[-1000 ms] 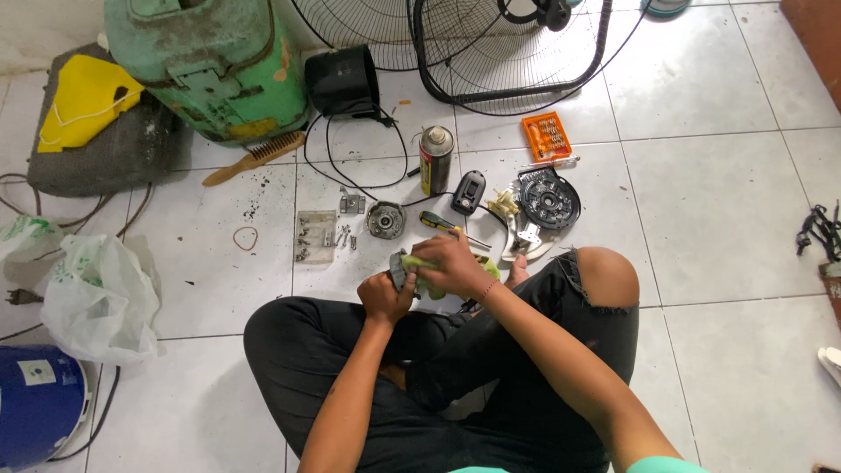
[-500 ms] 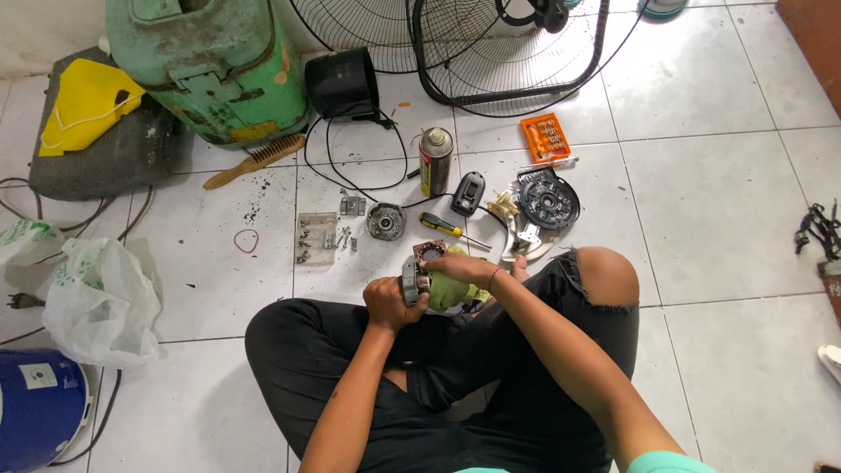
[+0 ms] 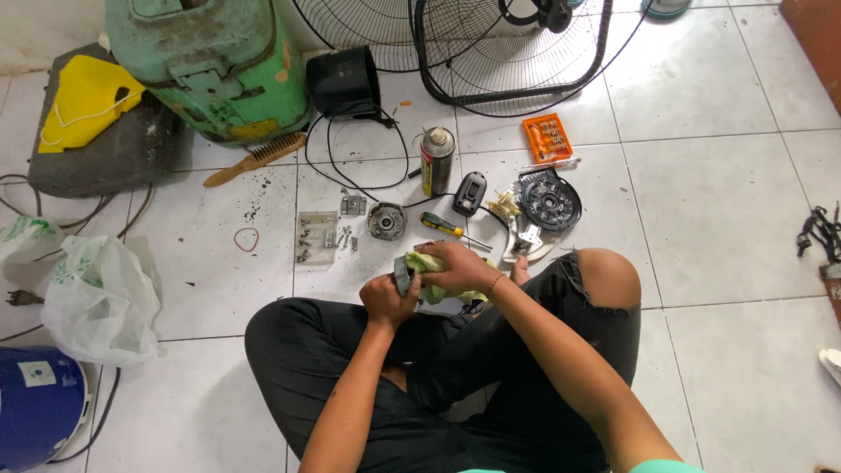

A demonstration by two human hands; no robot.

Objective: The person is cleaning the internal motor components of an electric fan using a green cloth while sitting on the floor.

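Fingers (image 3: 455,263) of your right hand (image 3: 460,270) press a green cloth (image 3: 429,265) onto the part (image 3: 401,277) your left hand (image 3: 387,300) grips; wiping looks unfinished; floor parts await.

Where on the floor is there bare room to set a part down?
Bare tiles lie right of the knee, toward the black cable bundle, and between the plastic bag and screw packet. Crowded: the spray can, screwdriver and motor housing.
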